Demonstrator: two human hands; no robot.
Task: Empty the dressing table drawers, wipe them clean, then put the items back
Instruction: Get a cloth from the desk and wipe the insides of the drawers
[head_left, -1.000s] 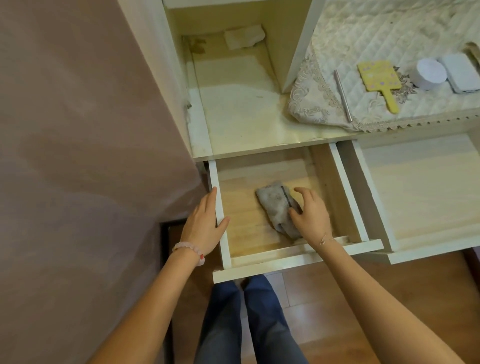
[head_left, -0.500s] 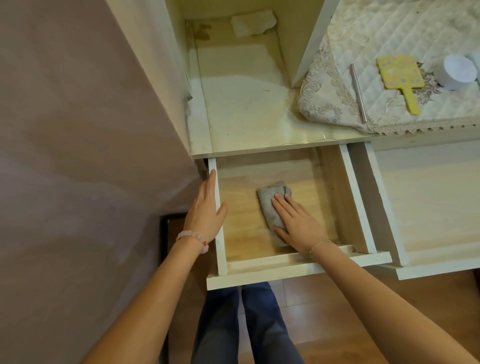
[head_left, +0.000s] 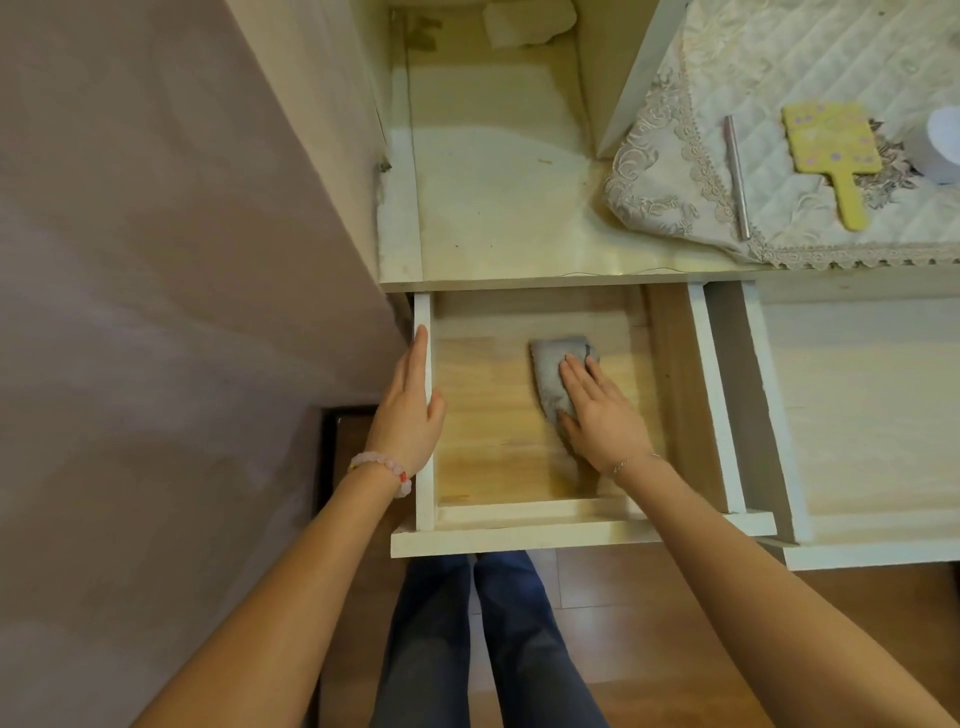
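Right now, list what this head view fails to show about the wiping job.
- Grey cloth: its near part is hidden under the right hand.
- Right drawer: cut off by the right edge of the picture.
- White round container: cut off by the same edge.
- Left drawer: its back is hidden under the tabletop.
- Left hand rests on the drawer's side wall.

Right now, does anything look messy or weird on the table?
Yes. The lace cloth is rucked up at its left corner, not lying flat, and a crumpled white scrap sits far back on the stained shelf.
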